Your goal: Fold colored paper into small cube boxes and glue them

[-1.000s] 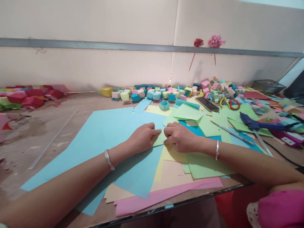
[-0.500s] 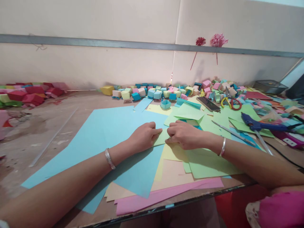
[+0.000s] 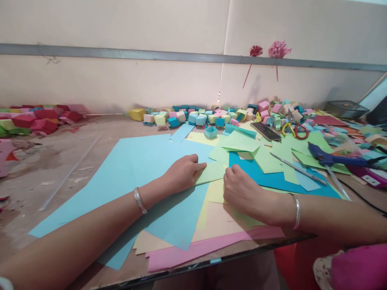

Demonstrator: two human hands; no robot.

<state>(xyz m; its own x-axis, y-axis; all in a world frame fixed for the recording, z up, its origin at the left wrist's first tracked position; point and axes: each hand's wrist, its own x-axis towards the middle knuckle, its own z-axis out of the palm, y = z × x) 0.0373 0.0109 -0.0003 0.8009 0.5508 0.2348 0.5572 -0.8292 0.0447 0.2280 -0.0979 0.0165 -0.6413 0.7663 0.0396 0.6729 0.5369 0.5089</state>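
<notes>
A folded strip of light green paper [image 3: 213,172] lies over the light blue sheet [image 3: 145,161] in the middle of the table. At its left end my left hand [image 3: 183,174] is closed, with the thumb and a finger pressed onto the paper. My right hand [image 3: 242,194] is curled at the strip's right end, its fingertips together on the near corner; the thumb is hidden. Under and beside my right hand lie yellow, peach and pink sheets [image 3: 178,259]. A darker blue sheet [image 3: 260,176] shows just beyond it.
Small folded paper boxes [image 3: 201,120] line the wall, with red ones [image 3: 44,125] at left. On the right are a phone [image 3: 266,131], scissors [image 3: 295,129], a craft knife [image 3: 298,169], a blue glue gun [image 3: 335,158] and green paper pieces [image 3: 242,141]. A clear rod [image 3: 71,171] lies left.
My right hand has slid right and toward me along the green strip, uncovering more of it and the darker blue sheet. My left hand stays in place.
</notes>
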